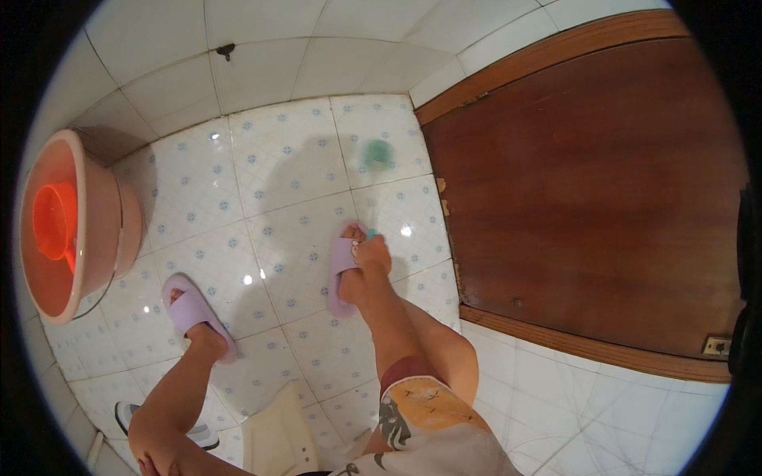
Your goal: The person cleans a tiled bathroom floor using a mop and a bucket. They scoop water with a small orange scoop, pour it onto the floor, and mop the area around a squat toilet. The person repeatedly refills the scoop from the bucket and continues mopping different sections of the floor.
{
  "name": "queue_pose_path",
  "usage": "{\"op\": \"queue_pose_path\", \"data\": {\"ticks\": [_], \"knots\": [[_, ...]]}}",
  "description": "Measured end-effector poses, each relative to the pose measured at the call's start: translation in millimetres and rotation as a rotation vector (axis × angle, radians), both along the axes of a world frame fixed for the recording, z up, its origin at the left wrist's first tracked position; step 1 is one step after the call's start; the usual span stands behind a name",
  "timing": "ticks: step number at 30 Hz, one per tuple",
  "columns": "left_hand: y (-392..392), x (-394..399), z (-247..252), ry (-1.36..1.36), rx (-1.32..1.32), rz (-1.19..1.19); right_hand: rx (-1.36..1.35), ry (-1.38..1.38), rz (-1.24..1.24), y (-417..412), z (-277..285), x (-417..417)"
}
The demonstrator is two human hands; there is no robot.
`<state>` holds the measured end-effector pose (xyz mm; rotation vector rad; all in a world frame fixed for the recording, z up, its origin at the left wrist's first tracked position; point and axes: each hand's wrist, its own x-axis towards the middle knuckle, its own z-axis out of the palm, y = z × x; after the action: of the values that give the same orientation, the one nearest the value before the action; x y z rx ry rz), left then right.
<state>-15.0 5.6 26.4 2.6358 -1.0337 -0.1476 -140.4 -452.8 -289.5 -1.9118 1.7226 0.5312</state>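
Observation:
My right hand (pixel 375 253) is closed around the green-tipped handle of a brush-like cleaning tool (pixel 378 154). Its green head is blurred and lies over the tiled floor, towards the wall and the wooden door. The pale shaft between hand and head barely shows. Below the hand is my right foot in a lilac slide slipper (pixel 344 254). At the lower left edge, part of my left hand (pixel 149 466) rests by my bent left knee; most of it is cut off. My left foot wears the matching lilac slipper (pixel 189 309).
A pink bucket (pixel 128 208) with a wire handle stands at left, an orange dipper (pixel 55 220) inside. A brown wooden door (pixel 583 196) fills the right. A cream plastic piece (pixel 280 425) and a grey-and-white slipper (pixel 205 437) are near me. A hook (pixel 225 51) is on the wall.

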Motion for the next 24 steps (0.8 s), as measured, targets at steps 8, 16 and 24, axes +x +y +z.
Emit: {"op": "queue_pose_path", "data": {"ticks": [8,16,24], "knots": [[24.5,8.8,-16.0,-0.117,0.041,-0.224,0.153,-0.084,0.070,114.7,-35.4,58.1],[3.8,10.1,-10.8,-0.011,-0.005,-0.086,0.239,-0.262,0.371,171.8,-25.5,88.5],[30.9,-0.7,-6.0,0.077,0.130,0.042,-0.014,-0.040,0.058,42.5,16.9,4.1]]}}
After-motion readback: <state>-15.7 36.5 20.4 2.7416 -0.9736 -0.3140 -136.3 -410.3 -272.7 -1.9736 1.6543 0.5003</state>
